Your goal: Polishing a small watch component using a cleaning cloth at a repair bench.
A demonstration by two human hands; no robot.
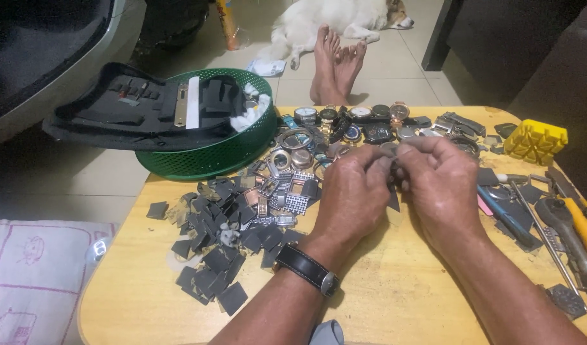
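Single view, head-worn camera. Looks steeply down and forward from above the near edge of the low round-cornered yellow wooden tabletop (396, 294). Close range: both forearms fill the lower frame. Far edge of tabletop visible, pale tiled floor (396, 80) beyond it.

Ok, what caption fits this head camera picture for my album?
Two hands pinch a small dark piece above a wooden table strewn with watch parts.

I see my two hands meeting mid-tabletop (396, 300). Left of them lies a heap of scraps (210, 255); behind that sits a basket (217, 153) with a case (140, 108) on it. Watches (351, 118) line the far edge, tools (549, 223) lie right.
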